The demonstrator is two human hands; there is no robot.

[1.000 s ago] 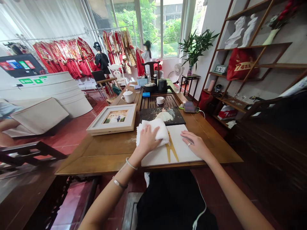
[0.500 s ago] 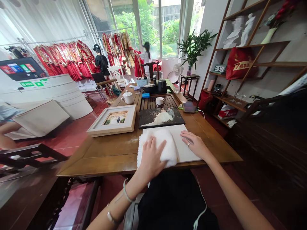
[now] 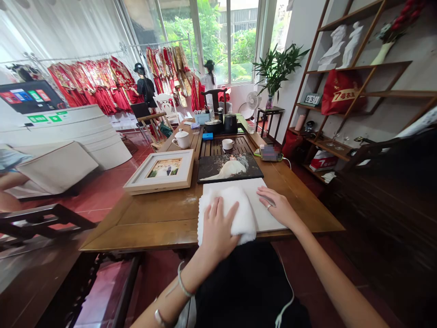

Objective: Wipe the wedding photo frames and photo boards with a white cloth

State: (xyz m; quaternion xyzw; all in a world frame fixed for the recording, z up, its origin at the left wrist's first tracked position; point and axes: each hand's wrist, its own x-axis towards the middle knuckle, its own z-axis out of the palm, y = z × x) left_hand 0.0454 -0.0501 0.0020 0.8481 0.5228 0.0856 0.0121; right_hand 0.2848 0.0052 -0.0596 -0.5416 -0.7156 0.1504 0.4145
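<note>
My left hand [image 3: 220, 228] is on a folded white fluffy cloth [image 3: 244, 216] with a scalloped edge, its fingers bent over it and the thumb at its near edge. Under the cloth lies a flat white panel [image 3: 269, 218] at the table's front edge; the cloth hides much of its left half. My right hand [image 3: 278, 206], wearing a ring, rests on the panel's right side with fingers outstretched, holding nothing. Just beyond the panel lies a dark picture panel [image 3: 229, 167] showing a white gown. Left of that is a pale wooden frame [image 3: 160, 171] around a small photo.
On the wooden table [image 3: 146, 228] are a lidded white cup [image 3: 180, 138], a small white cup [image 3: 227, 144] on a slatted tea tray [image 3: 213, 148], a blue box [image 3: 207, 136] and a black kettle [image 3: 230, 123]. Two people stand by red garments [image 3: 92, 84].
My left hand and the cloth have shifted slightly right and toward me over the white panel. My right hand stays in the same place.
</note>
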